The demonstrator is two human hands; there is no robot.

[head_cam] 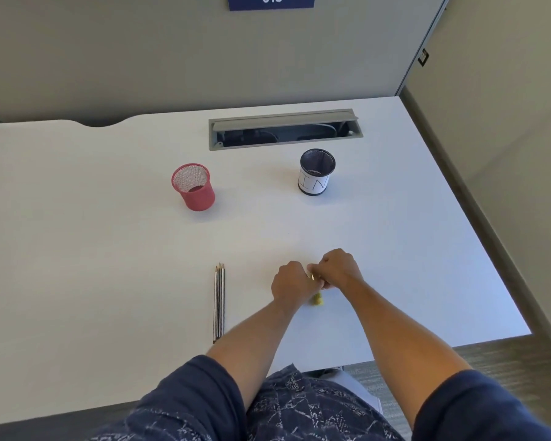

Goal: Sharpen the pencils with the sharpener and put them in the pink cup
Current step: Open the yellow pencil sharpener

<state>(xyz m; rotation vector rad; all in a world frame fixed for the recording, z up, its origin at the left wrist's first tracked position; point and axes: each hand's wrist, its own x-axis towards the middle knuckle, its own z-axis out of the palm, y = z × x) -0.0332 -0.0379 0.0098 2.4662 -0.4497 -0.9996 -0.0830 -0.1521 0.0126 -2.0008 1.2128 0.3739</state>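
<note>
My left hand (289, 283) and my right hand (339, 268) meet knuckle to knuckle low over the white table (109, 218), both with fingers closed. A blurred yellow-green sharpener (317, 299) shows under my left hand, which seems to grip it. A small golden bit of a pencil (312, 275) peeks out between the hands, held in my right fist; the rest is hidden. Three pencils (219, 302) lie side by side to the left, tips pointing away. The pink mesh cup (194, 187) stands upright farther back on the left, with nothing visible inside.
A black mesh cup with a white paper label (315, 172) stands at the back right. Behind both cups is an open cable tray (285, 130) set into the table. The table's right edge (477, 237) drops to carpet floor.
</note>
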